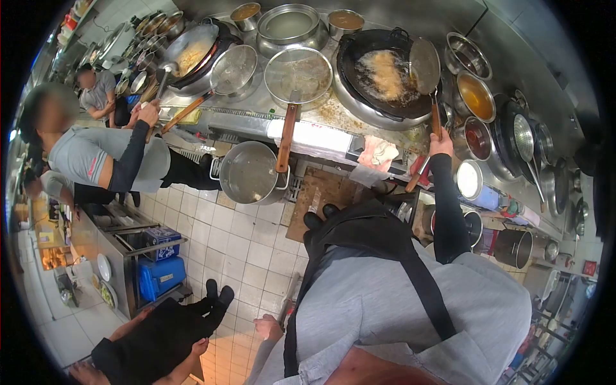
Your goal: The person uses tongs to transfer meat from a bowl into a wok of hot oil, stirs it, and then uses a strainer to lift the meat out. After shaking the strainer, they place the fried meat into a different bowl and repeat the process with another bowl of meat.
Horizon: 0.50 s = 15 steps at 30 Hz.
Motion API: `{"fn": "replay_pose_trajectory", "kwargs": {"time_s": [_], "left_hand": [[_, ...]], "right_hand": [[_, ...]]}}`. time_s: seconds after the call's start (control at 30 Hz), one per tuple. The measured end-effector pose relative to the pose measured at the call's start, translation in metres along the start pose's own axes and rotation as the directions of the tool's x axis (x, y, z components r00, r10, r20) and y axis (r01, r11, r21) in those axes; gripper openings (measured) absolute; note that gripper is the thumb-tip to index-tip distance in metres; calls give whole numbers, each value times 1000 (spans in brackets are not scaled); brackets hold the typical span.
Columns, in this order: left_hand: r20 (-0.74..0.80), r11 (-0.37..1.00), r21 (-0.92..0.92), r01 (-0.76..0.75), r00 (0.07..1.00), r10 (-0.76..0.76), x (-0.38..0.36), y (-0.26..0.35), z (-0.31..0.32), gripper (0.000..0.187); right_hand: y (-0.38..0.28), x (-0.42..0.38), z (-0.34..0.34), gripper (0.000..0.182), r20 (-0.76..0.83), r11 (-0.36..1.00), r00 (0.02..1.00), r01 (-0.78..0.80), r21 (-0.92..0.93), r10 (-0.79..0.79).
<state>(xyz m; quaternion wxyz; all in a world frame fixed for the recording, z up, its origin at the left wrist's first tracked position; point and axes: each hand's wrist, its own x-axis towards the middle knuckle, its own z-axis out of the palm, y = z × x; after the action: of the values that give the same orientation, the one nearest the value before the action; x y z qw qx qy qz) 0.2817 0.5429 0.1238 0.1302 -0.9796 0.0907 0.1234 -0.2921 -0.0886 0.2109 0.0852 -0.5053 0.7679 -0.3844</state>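
Note:
My right hand [440, 142] is wrapped round the wooden handle of a wide strainer [424, 67]. The strainer is tilted over the right side of a black wok [359, 64], where golden food [387, 74] fries in bubbling oil. My left hand [268, 328] hangs low by my side, over the tiled floor; its fingers look curled, and whether it holds anything cannot be made out. A second strainer [298, 76] with a long wooden handle lies on the stove, left of the wok. A crumpled cloth [378, 153] rests on the stove's front edge.
At the left, a co-worker [106, 157] works at another wok [192, 54]. Another person in black [154, 346] is at lower left. A large pot [249, 173] stands before the stove. Metal bowls of sauce [475, 97] line the right side. A blue container [162, 278] sits lower left.

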Motion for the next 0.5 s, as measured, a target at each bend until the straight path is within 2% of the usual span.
{"fn": "replay_pose_trajectory", "kwargs": {"time_s": [0.07,0.17,0.2,0.27,0.3,0.37,0.4,0.47,0.5], "left_hand": [[2,999,20,38,999,-38,-1,5,-4,36],[74,1000,27,13,997,-15,-16,20,-42,36],[55,1000,-5,2,999,-2,-14,18,-37,37],[13,997,-71,-23,1000,23,-1,-1,-3,37],[103,990,1,-141,985,140,17,-20,20,37],[153,990,14,-138,979,134,18,-18,12,37],[157,995,4,-98,983,96,9,-7,-6,36],[168,999,-2,-49,985,48,-8,13,-41,36],[88,998,-8,-66,994,66,-6,7,-27,36]], "right_hand": [[-3,2,-7,47,-15,999,999,-39,-27,39],[29,9,7,48,-117,995,990,71,-71,-79],[49,16,20,45,-20,996,1000,-17,92,19],[81,30,44,40,210,897,964,-233,375,162],[68,27,38,38,336,819,906,-389,421,258],[25,21,19,35,583,598,717,-673,436,383],[22,22,18,26,660,557,666,-713,425,348],[19,20,10,19,757,438,584,-785,437,292],[18,16,4,16,800,378,541,-819,431,259]]}}
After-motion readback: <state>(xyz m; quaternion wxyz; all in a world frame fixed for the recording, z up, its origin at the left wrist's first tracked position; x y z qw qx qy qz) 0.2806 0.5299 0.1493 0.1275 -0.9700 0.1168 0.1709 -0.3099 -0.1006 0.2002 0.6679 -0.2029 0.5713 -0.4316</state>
